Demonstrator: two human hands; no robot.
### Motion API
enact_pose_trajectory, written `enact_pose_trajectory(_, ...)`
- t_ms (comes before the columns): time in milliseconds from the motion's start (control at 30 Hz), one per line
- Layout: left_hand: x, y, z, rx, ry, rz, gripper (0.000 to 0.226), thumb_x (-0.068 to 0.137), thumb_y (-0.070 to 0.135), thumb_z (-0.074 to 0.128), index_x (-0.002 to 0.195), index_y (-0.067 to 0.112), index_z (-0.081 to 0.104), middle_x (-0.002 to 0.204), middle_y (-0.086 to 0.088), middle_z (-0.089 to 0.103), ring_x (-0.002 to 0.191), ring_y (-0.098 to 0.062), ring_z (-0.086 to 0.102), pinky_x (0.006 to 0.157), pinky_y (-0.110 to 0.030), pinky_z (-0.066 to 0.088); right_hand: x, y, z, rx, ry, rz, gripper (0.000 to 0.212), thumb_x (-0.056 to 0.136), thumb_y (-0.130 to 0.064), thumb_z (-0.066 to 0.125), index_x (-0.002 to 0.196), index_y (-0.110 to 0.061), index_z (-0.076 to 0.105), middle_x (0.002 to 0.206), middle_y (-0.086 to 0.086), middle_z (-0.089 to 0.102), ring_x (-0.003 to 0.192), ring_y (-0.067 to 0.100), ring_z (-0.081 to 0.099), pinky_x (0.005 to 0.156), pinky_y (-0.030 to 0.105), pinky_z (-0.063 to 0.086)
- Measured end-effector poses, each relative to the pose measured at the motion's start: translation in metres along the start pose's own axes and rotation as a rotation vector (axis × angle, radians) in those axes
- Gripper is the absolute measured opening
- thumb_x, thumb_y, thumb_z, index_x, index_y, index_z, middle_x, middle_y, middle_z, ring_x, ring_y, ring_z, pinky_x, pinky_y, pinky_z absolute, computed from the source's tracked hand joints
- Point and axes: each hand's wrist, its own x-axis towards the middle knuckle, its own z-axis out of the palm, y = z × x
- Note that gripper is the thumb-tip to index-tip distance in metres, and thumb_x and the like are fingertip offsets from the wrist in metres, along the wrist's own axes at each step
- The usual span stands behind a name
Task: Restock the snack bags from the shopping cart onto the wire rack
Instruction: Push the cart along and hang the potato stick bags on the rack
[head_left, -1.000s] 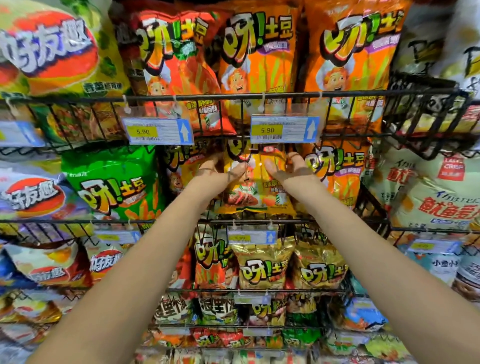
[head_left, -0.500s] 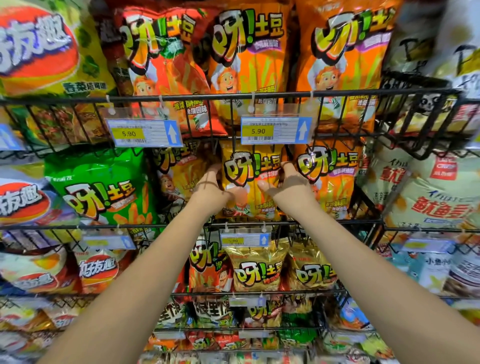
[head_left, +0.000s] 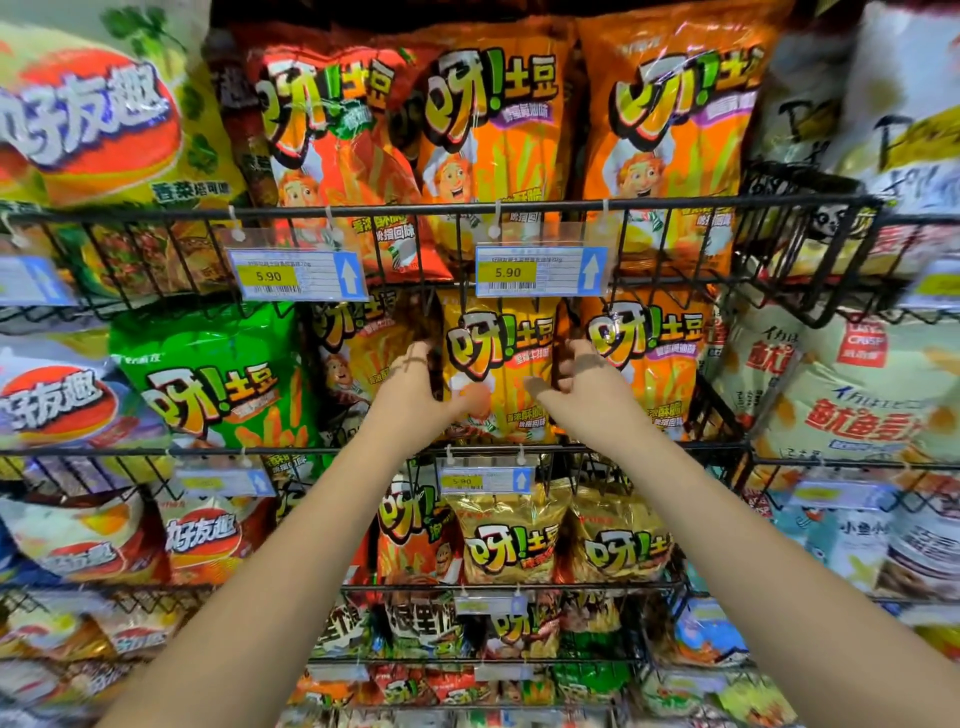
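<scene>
Head: left hand (head_left: 410, 387), right hand (head_left: 582, 387) grip yellow bag (head_left: 501, 364).

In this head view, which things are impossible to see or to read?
- Shopping cart: not in the head view at all.
- Lower front of the yellow bag: covered by the left hand and right hand.
- Whether the fingers grip it: fingertips hidden behind the bag's edges.
- Price tag small print: too small; only 5.90 reads.
- Tags at the left edge: blurred.
</scene>
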Motion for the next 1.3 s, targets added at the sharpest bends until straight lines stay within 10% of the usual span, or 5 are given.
enact_pose_trajectory(133, -0.025, 0.013, -0.003, 0.083, 0.035, 0.11, 0.083, 0.093, 0.054, 0.068, 0.157, 0.016, 0.031, 0.153, -0.009, 0.041, 0.143, -0.026, 0.039, 0.111, -0.042, 0.042, -0.026, 0.003, -0.018, -0.135, 0.022, -0.151, 0.071, 0.096, -0.049, 0.063, 0.149, -0.007, 0.04, 0.098, 0.007, 0.064, 0.082, 0.02, 0.063, 0.068, 0.035, 0.054)
enact_pose_trajectory(367, -0.071, 0.063, 0.005, 0.424, 0.071, 0.387, 0.071, 0.094, 0.049, 0.067, 0.153, 0.021, 0.039, 0.151, -0.007, 0.041, 0.141, -0.029, 0.038, 0.111, -0.043, 0.043, -0.09, 0.014, -0.054, -0.391, 0.138, -0.25, 0.066, 0.097, -0.051, 0.061, 0.152, -0.024, 0.037, 0.14, 0.001, 0.05, 0.125, 0.024, 0.053, 0.091, 0.039, 0.051)
enact_pose_trajectory(1300, -0.343, 0.335, 0.269, 0.355, -0.488, 1.124, 0.062, 0.092, 0.054, 0.065, 0.146, 0.027, 0.047, 0.149, -0.006, 0.037, 0.14, -0.032, 0.033, 0.114, -0.045, 0.035, -0.507, 0.266, -0.216, -0.594, 0.477, 0.543, 0.057, 0.078, -0.037, 0.082, 0.13, -0.018, 0.066, 0.133, 0.011, 0.063, 0.116, 0.037, 0.062, 0.089, 0.047, 0.054)
